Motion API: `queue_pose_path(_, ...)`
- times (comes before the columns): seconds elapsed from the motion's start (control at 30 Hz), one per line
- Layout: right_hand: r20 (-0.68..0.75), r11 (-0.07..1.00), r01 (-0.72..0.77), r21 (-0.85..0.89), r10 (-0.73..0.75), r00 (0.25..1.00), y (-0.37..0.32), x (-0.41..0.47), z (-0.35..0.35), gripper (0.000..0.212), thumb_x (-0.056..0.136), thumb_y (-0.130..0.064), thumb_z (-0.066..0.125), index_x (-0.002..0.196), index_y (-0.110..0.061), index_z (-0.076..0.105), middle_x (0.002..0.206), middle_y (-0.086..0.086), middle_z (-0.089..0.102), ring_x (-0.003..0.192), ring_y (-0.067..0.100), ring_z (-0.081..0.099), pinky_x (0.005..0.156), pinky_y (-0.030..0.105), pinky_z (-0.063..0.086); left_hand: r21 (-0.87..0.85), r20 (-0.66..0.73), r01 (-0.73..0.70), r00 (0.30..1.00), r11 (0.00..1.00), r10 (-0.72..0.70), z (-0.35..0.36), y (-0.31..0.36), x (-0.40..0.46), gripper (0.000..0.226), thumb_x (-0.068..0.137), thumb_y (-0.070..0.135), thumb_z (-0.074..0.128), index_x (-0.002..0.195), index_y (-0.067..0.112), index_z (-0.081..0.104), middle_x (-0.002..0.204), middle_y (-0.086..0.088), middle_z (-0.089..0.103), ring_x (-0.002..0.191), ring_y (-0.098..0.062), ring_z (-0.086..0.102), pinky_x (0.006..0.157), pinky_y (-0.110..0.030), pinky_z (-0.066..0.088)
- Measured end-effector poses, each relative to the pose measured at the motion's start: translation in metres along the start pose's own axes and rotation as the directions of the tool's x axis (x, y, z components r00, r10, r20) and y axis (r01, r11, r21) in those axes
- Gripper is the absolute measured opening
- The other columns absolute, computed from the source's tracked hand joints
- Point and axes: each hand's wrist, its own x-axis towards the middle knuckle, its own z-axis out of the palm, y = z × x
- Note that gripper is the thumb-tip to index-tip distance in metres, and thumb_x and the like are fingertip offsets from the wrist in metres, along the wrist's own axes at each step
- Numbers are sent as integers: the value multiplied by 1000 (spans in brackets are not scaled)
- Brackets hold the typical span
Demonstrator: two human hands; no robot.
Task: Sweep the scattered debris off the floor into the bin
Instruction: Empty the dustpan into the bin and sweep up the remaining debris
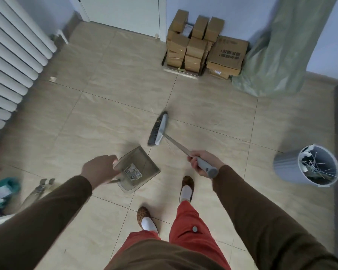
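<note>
The left hand (pixel 99 168) grips the dustpan (pixel 138 169) by its handle, and the right hand (pixel 203 162) is wrapped round the broom (pixel 158 128) handle, bristles on the floor (pixel 109 106) just beyond the pan. Short strokes toward the pan's lip, held flat to the tile, would best gather the thin straws near the brush. Open floor lies ahead; the bin (pixel 285 166) stands right, boxes (pixel 201 45) at the wall.

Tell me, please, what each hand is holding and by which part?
The right hand grips the broom by its grey handle end; the left hand holds the dustpan at its handle.
</note>
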Motion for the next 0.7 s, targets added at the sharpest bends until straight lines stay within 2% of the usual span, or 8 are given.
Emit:
queue_pose_path(0.17,-177,986,61,-154,-88,980,-36,-67,-66,12,99,-15,54,101,-4,56,74,9,56,42,8,50,35,16,46,-136,177,36,984,990,-12,9,67,24,47,84,50,59,128,33,59,124,5,64,109,-17,61,92,-32,49)
queue_pose_path(0.27,-158,982,95,-163,-121,980,-47,-96,-90,23,97,-10,55,120,-12,57,79,12,57,45,10,51,36,18,47,-175,185,35,983,984,-2,6,98,43,46,84,46,56,128,33,61,123,7,66,109,-15,61,93,-31,48)
queue_pose_path(0.4,-132,953,84,-289,-127,983,-65,-120,-110,34,97,-7,53,129,-19,57,80,12,58,43,11,48,35,19,43,-225,140,15,990,974,18,-6,125,60,42,89,41,54,130,29,61,128,3,65,112,-17,61,95,-33,49)
queue_pose_path(0.53,-144,875,40,-482,-124,982,-98,-131,-114,39,97,-5,52,133,-22,54,73,10,58,42,12,46,34,19,38,-240,130,-19,990,970,52,-15,131,71,41,92,39,54,131,26,60,128,0,66,113,-19,62,97,-36,50)
queue_pose_path(0.7,-186,721,-56,-691,-103,977,-137,-146,-134,45,95,-2,53,135,-24,51,73,14,59,42,15,49,37,21,39,-387,152,-62,980,920,130,-10,135,87,34,93,39,58,124,26,64,121,2,68,106,-16,63,94,-35,53)
